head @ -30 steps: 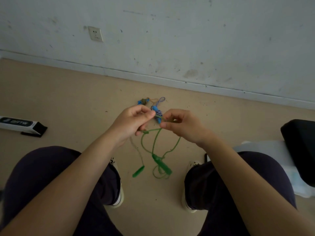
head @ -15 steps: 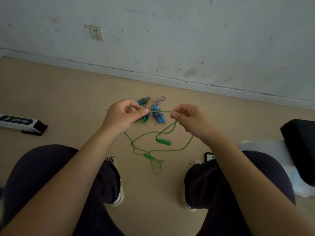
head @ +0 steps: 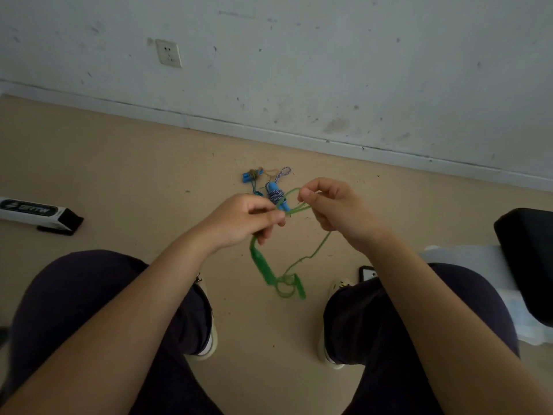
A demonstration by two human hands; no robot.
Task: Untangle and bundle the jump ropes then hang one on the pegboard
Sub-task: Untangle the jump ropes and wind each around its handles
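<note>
A green jump rope (head: 317, 248) hangs between my hands above the floor. My left hand (head: 242, 221) pinches the cord, and a green handle (head: 261, 262) dangles blurred below it. My right hand (head: 335, 206) pinches a loop of the same cord at its fingertips. The other green handle (head: 299, 286) swings lower, beside a small coil. On the floor beyond my hands lies a blue-handled rope bundle (head: 276, 194) wrapped in blue-and-white cord. A second small bundle with blue handles (head: 251, 175) lies to its left. No pegboard is in view.
My knees and shoes frame the floor patch below the rope. A white and black box (head: 39, 212) lies on the floor at left. A phone (head: 366, 272) sits by my right shoe. A black cushion (head: 526, 259) on white sheeting is at right. The wall has a socket (head: 169, 53).
My hands have come closer together again, the right one rising slightly. The green handles have swung down and left, and the hanging cord has changed shape.
</note>
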